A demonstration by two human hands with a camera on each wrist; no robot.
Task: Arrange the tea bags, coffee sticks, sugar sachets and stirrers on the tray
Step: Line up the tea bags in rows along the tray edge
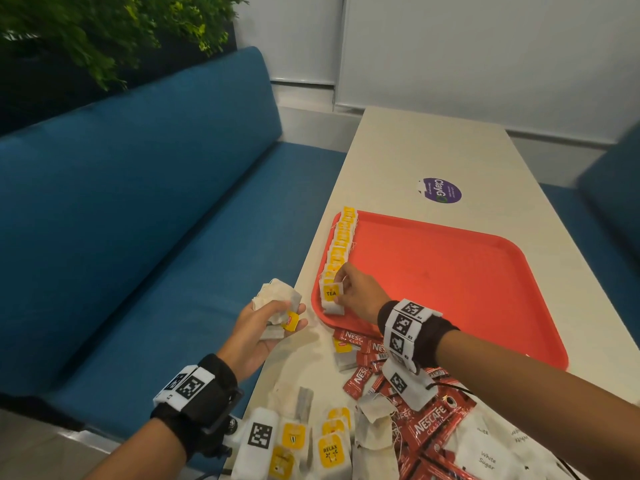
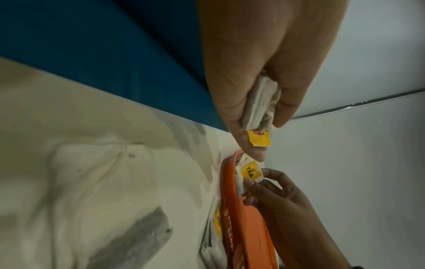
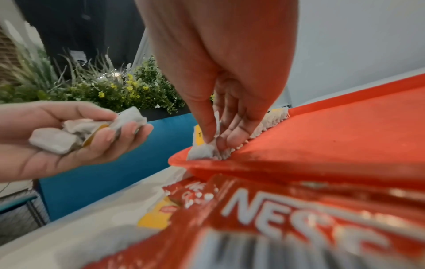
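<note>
At the tray's (image 1: 450, 271) nine o'clock edge, the right hand (image 1: 360, 292) pinches a yellow-tagged tea bag (image 1: 331, 296) standing at the near end of a row of tea bags (image 1: 341, 244) lined along that rim. Off the table (image 1: 433, 147) at eight o'clock, the left hand (image 1: 256, 330) curls around a bunch of tea bags (image 1: 277, 301). Loose coffee sticks (image 1: 429, 424) and sugar sachets (image 1: 491, 452) lie heaped at six o'clock.

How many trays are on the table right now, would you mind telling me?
1. The red tray lies on the table, with a row of tea bags along its left edge. None seems hidden.
</note>
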